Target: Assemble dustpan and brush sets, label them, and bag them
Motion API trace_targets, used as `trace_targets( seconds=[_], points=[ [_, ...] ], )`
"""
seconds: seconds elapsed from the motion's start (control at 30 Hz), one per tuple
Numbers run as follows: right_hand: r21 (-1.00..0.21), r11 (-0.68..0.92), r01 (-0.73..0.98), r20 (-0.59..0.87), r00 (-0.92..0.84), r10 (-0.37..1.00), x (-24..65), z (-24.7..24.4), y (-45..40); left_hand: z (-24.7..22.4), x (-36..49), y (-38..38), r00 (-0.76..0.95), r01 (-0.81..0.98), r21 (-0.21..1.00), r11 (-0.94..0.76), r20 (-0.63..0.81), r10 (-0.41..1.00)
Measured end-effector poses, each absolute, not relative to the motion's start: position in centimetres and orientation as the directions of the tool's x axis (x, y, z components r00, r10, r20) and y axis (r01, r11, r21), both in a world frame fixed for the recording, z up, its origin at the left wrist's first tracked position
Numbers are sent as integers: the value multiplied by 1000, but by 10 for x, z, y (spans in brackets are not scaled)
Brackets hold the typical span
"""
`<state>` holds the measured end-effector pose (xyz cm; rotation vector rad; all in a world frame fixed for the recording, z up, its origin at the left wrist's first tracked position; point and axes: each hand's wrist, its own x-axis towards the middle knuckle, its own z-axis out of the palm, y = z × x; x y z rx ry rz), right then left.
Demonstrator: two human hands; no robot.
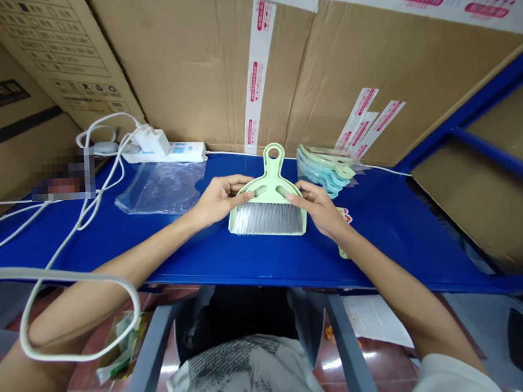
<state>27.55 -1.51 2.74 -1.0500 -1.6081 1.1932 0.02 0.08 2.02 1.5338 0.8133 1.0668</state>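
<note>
A light green brush and dustpan set [270, 191] is held above the blue table [264, 259], its looped handle pointing away from me and its grey bristles towards me. My left hand [222, 199] grips its left edge, thumb on top. On the right edge, my right hand [317, 204] pinches it the same way, thumb on the front face. Behind my right hand lies a stack of bagged green and blue sets [327, 167]. A small colourful card [344, 253] is partly hidden under my right wrist.
Flat clear plastic bags [159, 188] lie at the left, in front of a white power strip [184, 152]. White cables [84, 209] loop over the left side. Cardboard [195, 72] stands behind the table, and a blue metal frame [465, 103] is at the right.
</note>
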Motion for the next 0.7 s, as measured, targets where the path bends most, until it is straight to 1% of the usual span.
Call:
trace_targets(
  seconds=[0.23, 0.3, 0.4, 0.5, 0.7],
  points=[
    [-992, 100, 83, 64, -359, 931, 275, 26, -15, 21, 0, -1, 372, -30, 976, -214, 210, 904],
    [-993, 100, 63, 71, -359, 931, 273, 27, -15, 20, 2, -3, 385, -29, 977, -211, 205, 900],
    [-987, 143, 75, 108, -353, 929, 269, 32, -18, 17, 6, -8, 427, -17, 980, -197, 185, 885],
    [-978, 180, 103, 137, -326, 935, 265, 35, -22, 16, 10, -12, 463, -17, 985, -171, 159, 872],
    [-994, 93, 52, 78, -232, 969, 262, 30, -25, 16, 10, -14, 490, -10, 986, -164, 147, 859]
  ],
)
